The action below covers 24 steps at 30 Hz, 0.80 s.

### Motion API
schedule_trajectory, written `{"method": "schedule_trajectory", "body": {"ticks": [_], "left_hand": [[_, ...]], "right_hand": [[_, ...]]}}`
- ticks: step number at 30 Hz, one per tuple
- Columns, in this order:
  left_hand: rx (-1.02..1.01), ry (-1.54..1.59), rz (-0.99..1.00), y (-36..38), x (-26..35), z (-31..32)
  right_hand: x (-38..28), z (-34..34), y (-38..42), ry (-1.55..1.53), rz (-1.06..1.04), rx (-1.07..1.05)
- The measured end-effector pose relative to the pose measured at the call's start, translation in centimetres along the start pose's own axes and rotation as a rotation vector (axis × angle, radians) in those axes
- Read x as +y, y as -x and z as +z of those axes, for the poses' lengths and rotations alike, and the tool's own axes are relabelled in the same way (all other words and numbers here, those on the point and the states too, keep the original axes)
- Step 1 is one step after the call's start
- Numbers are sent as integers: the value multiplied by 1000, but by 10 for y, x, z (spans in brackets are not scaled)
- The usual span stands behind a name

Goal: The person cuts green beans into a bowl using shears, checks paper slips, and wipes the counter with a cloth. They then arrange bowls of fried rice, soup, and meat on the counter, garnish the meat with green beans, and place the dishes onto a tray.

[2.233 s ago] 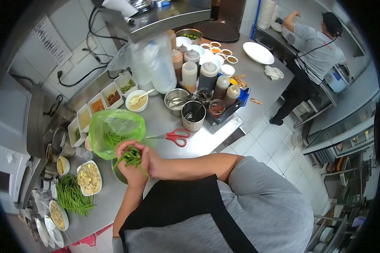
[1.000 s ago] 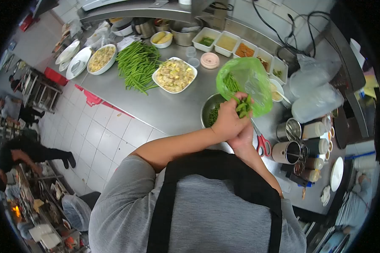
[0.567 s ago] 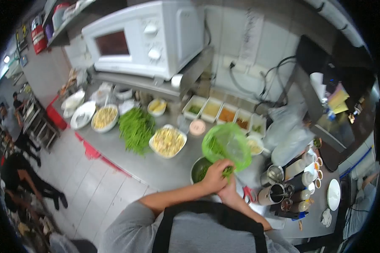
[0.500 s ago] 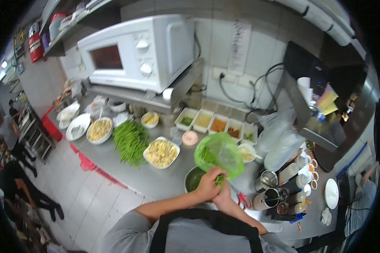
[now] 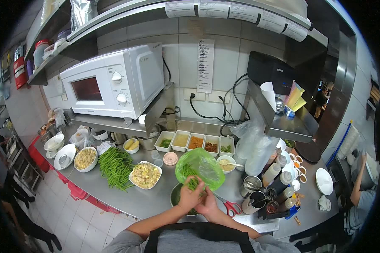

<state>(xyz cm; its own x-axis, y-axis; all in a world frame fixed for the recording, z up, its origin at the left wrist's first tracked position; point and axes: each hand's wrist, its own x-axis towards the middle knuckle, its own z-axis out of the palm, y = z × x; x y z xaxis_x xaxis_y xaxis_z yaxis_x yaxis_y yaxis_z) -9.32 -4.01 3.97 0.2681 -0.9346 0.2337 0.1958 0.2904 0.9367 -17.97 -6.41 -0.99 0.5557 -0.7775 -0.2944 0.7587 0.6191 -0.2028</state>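
My left hand [image 5: 190, 198] is closed around a small bunch of green beans [image 5: 193, 183], its ends sticking up past the fingers. Against it is my right hand [image 5: 207, 203], fingers curled around the lower part of the same bunch, partly hidden. Both hands are over the rim of a metal bowl [image 5: 174, 196] with green pieces inside, largely covered by my hands. Just beyond them lies an open light-green plastic bag [image 5: 211, 168] with more beans in it. Red-handled scissors [image 5: 232, 208] rest on the counter to the right of my hands.
A pile of green beans [image 5: 115, 168] and a white bowl of chopped food [image 5: 146, 175] stand left. Seasoning tubs [image 5: 196, 142] line the back. Metal cups [image 5: 254, 202] and squeeze bottles [image 5: 271, 173] crowd the right. A microwave [image 5: 114, 82] sits on a shelf; another person [image 5: 363, 198] is at far right.
My head view has tilted up and turned, bringing more wall and the upper shelf into view. My hands, clasped together before, now sit slightly apart around the beans.
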Motion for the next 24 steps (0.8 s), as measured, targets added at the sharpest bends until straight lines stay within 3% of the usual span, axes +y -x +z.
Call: {"method": "schedule_trajectory", "body": {"ticks": [3, 5, 7, 8, 10, 15, 16, 19, 20, 23, 24], "left_hand": [[179, 104, -21, -20, 4, -16], [318, 415, -29, -33, 11, -31], [379, 587, -163, -45, 14, -59], [379, 635, -224, -49, 20, -70], [378, 687, -317, -55, 28, -85], [253, 737, -291, -55, 40, -88], [228, 759, -274, -53, 41, -86], [209, 758, -295, -53, 35, -82], [197, 759, -240, -51, 34, -76], [177, 646, -197, -41, 31, -51], [203, 569, -166, -38, 23, -43]], "right_hand": [[-4, -23, -18, 61, 10, -47], [-9, -16, -19, 243, -38, 10], [-26, 8, -10, 136, -42, -47], [-36, 20, -6, -19, 34, -161], [-51, 59, 5, 140, -31, -301], [-62, 88, 8, 216, -27, -383], [-62, 81, 6, 380, 22, -401], [-33, 45, -6, 1406, -588, -89], [-26, 40, -6, 1292, -602, -111], [3, 44, -5, 462, -93, -66], [8, 50, -3, 320, -44, -8]]}}
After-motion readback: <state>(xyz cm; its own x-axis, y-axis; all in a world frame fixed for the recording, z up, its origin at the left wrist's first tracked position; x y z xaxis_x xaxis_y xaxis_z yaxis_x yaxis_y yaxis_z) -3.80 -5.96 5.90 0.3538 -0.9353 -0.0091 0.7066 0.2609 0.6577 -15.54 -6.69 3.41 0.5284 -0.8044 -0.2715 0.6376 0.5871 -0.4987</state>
